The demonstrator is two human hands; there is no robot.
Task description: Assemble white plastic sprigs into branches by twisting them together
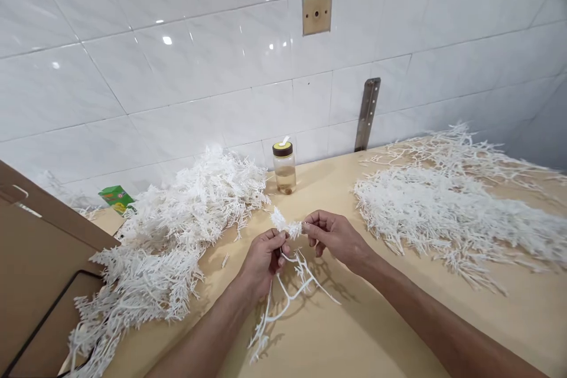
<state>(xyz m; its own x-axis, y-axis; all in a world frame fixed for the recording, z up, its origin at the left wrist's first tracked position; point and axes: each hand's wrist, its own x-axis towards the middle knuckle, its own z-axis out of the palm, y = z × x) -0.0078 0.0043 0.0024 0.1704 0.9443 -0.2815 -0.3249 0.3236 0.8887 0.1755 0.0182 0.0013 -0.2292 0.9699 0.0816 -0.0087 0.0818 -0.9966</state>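
two bare forearms [217,331] are slanting in from the near side; the left hand's [260,257] fingers are pinching a branched white sprig [290,297], which is splaying nearward, while the right hand's [337,237] fingers, slightly farther, are nipping a frilly tuft's [293,229] right end, between white heaps [199,198] on the bench [354,342]

Shows a bare left grip [266,254] and a bare right grip [330,235], both with slender, jointed fingers [275,237]. Narrows to a left wrist [248,284] and right wrist [363,260] just behind each grip, then broadens farther back into bare, smoothly rounded forearms [419,298].
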